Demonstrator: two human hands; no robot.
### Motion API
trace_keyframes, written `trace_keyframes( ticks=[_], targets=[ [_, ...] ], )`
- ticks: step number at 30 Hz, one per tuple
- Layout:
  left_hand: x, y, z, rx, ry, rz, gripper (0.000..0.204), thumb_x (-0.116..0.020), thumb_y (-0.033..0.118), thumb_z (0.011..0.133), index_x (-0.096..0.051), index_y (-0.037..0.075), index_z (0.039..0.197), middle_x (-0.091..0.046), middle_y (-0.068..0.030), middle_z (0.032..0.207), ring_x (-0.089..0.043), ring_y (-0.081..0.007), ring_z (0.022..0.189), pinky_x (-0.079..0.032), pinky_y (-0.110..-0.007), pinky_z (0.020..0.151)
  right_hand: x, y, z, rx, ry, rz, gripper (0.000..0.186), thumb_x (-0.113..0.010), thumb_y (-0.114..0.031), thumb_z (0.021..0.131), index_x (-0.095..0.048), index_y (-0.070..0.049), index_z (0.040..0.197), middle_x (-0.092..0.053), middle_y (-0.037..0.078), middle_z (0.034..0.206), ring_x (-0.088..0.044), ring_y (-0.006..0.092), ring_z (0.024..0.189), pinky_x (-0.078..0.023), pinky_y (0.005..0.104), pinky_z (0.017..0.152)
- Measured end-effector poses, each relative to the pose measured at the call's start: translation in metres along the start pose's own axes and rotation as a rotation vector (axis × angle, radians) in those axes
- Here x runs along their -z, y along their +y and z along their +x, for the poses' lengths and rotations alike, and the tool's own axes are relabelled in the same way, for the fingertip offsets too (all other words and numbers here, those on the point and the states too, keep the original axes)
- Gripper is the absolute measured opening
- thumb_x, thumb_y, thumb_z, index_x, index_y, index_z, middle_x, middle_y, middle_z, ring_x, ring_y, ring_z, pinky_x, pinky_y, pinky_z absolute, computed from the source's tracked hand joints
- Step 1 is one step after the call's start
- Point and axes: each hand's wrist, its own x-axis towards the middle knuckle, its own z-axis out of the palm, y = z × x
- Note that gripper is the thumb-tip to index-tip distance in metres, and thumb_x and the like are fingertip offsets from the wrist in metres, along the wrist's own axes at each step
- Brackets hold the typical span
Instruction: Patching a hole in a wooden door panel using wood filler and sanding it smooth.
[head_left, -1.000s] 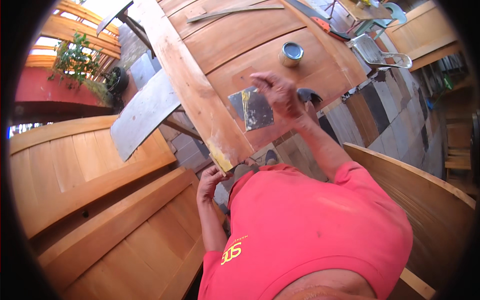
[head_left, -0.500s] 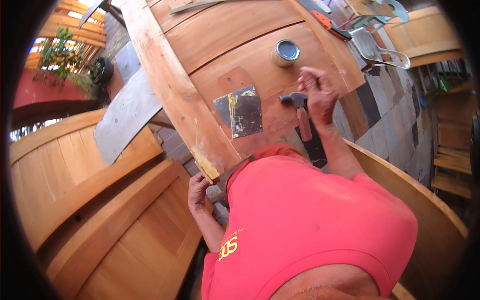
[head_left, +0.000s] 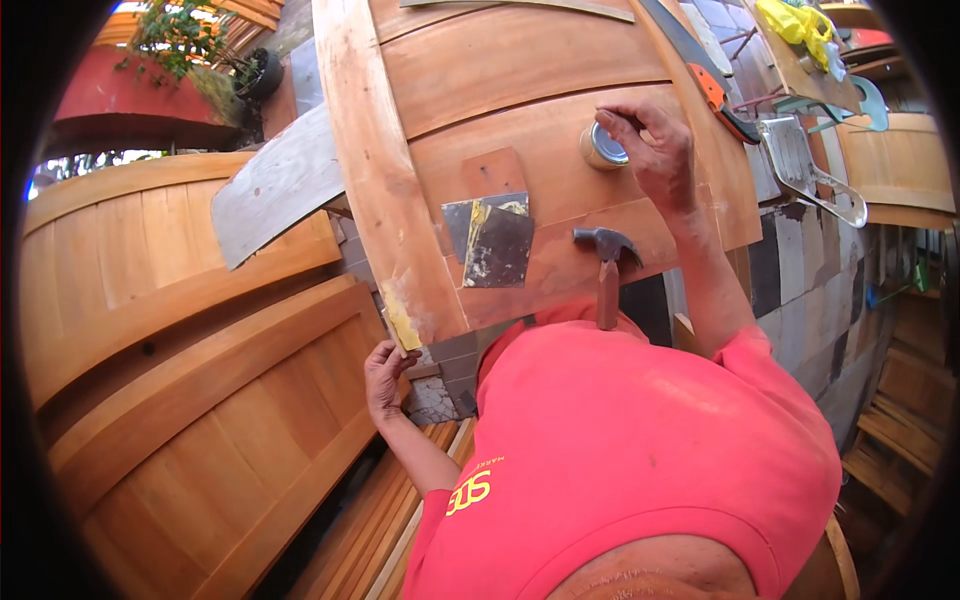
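My left hand (head_left: 385, 378) is at the near left corner of a wooden door panel (head_left: 520, 120), its fingers pinched beside yellow filler (head_left: 402, 325) on the corner; what they grip is hidden. Over the panel's right part, my right hand (head_left: 662, 155) has curled fingers, and anything between them is too small to tell. Partly behind it stands a can (head_left: 603, 147). A claw hammer (head_left: 608, 275) lies at the near edge, its handle toward my shirt. Left of it lie dark, filler-smeared flat plates (head_left: 500, 248) and a reddish-brown square piece (head_left: 492, 172).
A handsaw with an orange handle (head_left: 712, 95) lies along the panel's right side. Beyond it is a worn white metal chair (head_left: 805, 165). Wooden panels (head_left: 200, 430) lean at the left beside a grey sheet (head_left: 285, 185). A potted plant (head_left: 258, 75) stands far left.
The view has shifted, so the panel sits further right. My right hand has moved from above the hammer up to the can. My left hand stays at the filler-covered corner.
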Motion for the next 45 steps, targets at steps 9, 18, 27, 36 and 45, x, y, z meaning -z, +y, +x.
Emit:
trace_keyframes(
  ticks=[9,18,27,36,45],
  targets=[
    [0.012,-0.017,0.022,0.004,0.008,-0.166,0.024,-0.069,0.019,0.105,-0.069,0.0,0.119,-0.078,-0.0123,0.105,-0.078,-0.0212,0.09,-0.065,-0.032,0.078,-0.059,0.136,0.209,0.253,-0.157,-0.534,0.029,-0.076,-0.03,0.096,-0.077,-0.01,0.117,-0.076,0.014,0.1,-0.073,0.028,0.092,-0.057,0.039,0.08],
    [-0.004,0.014,-0.002,-0.183,0.585,0.022,0.028,-0.064,0.021,0.109,-0.07,0.002,0.13,-0.076,-0.0102,0.106,-0.073,-0.0148,0.086,-0.059,-0.025,0.075,-0.084,0.045,0.185,0.206,-0.679,-0.415,0.03,-0.073,-0.036,0.096,-0.08,-0.011,0.11,-0.075,0.025,0.107,-0.074,0.0344,0.106,-0.057,0.0434,0.09],
    [-0.105,0.141,0.005,-0.555,0.634,0.418,0.022,-0.069,0.008,0.105,-0.076,-0.002,0.123,-0.076,-0.0067,0.101,-0.068,-0.0113,0.087,-0.056,-0.026,0.079,-0.049,-0.026,0.0,0.277,-0.81,-0.193,0.022,-0.082,-0.017,0.089,-0.071,-0.008,0.106,-0.068,0.009,0.094,-0.069,0.0297,0.088,-0.056,0.0396,0.073],
    [-0.242,0.125,0.059,-0.57,0.167,1.08,0.062,-0.086,0.009,0.084,-0.065,0.009,0.143,-0.069,-0.0141,0.12,-0.071,-0.0266,0.097,-0.058,-0.038,0.087,-0.086,-0.015,-0.094,0.083,-0.479,-0.524,0.068,-0.085,-0.033,0.083,-0.058,-0.011,0.141,-0.068,0.008,0.103,-0.064,0.0283,0.096,-0.048,0.0419,0.085],
    [-0.258,0.134,0.049,-0.827,0.204,1.052,0.076,-0.09,0.01,0.077,-0.063,0.016,0.148,-0.055,-0.0159,0.152,-0.056,-0.0354,0.133,-0.052,-0.044,0.106,-0.073,-0.025,-0.091,0.097,-0.416,-0.367,0.076,-0.087,-0.022,0.08,-0.058,-0.019,0.15,-0.068,0.006,0.096,-0.064,0.0262,0.091,-0.046,0.0418,0.085]
  ],
)
